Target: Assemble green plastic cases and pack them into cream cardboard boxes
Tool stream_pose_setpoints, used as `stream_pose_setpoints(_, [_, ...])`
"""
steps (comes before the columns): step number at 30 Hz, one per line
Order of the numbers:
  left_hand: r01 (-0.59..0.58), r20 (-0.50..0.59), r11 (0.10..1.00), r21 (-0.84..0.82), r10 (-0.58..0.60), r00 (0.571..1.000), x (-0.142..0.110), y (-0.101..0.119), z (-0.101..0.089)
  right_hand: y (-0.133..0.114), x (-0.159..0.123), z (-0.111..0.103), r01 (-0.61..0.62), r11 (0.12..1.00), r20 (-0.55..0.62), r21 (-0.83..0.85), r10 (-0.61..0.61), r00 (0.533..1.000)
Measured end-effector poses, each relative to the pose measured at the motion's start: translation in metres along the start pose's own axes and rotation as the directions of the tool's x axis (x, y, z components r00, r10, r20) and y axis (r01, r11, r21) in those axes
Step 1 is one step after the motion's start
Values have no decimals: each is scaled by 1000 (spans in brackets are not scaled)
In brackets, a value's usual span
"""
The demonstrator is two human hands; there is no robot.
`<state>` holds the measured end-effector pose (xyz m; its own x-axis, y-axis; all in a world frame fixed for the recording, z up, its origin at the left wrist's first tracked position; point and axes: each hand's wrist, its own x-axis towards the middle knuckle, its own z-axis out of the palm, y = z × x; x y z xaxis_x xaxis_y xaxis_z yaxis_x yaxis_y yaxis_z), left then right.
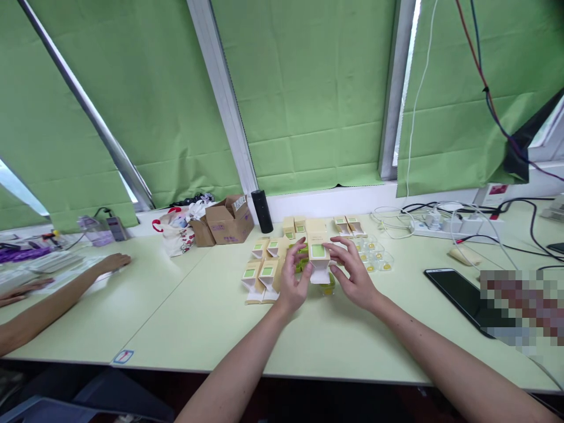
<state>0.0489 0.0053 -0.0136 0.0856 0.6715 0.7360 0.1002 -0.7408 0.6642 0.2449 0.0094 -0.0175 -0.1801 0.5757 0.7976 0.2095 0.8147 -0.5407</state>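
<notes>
Between my hands I hold up a small beige box (pixel 318 254) with a green window and a white flap open at its near end. My left hand (pixel 293 276) grips its left side, while the fingers of my right hand (pixel 352 275) close on its right side. Just below the box, on the table, sits a small clear container (pixel 328 286) with something yellow-green in it. Similar open boxes (pixel 268 273) stand in rows left of my left hand. Several clear plastic containers (pixel 376 258) with yellow contents lie beyond my right hand.
More beige boxes (pixel 348 225) stand at the back. A black cylinder (pixel 262 211), a cardboard carton (pixel 231 222) and a cloth bag (pixel 176 229) are behind left. At right lie a dark phone-like device (pixel 467 296) and a power strip (pixel 458 226) with cables. Another person's hand (pixel 113 263) rests far left.
</notes>
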Motion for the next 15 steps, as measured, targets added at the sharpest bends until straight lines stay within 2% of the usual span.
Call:
stream_pose_setpoints(5, [-124,31,983,135,121,992,4,3,-2,4,-1,0,-51,998,-12,48,52,999])
stream_pose_setpoints(15, [-44,-28,977,208,51,998,3,3,3,2,-2,3,-95,992,-3,78,95,995])
